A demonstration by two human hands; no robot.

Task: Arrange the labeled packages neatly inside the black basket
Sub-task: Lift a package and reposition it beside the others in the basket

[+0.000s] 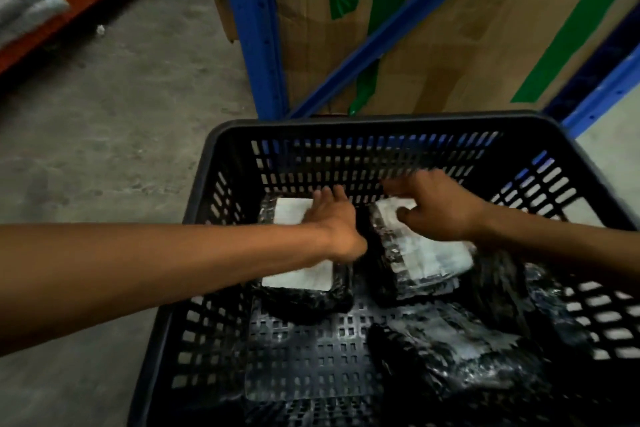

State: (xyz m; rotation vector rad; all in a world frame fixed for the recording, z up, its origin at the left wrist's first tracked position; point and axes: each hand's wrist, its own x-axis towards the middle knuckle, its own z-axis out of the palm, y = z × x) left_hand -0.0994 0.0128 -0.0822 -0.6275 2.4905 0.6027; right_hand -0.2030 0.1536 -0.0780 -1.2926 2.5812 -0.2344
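Hands work side by side deep in the black basket (pixel 381 123), each on its own labeled package. The left hand (pixel 332 218) lies flat and open on the white label of the left package (pixel 301 274), pressing it down against the basket floor. The right hand (pixel 436 208) curls its fingers over the far end of the right package (pixel 426 253), which sits slightly askew, just beside the first. Whether that grip is fully closed I cannot tell; the picture is blurred there.

To do this well, I judge the left package should stay pinned while the right one is turned until its long edge runs parallel, then slid in so the two touch. Labels should stay face up. More dark wrapped packages (pixel 460 354) lie loose in the near right corner and look slippery, so each probably needs a firm hold.

The basket rests low over a grey concrete floor (pixel 121 114). Blue rack uprights (pixel 256 28) and taped cardboard boxes (pixel 450 45) stand right behind it.
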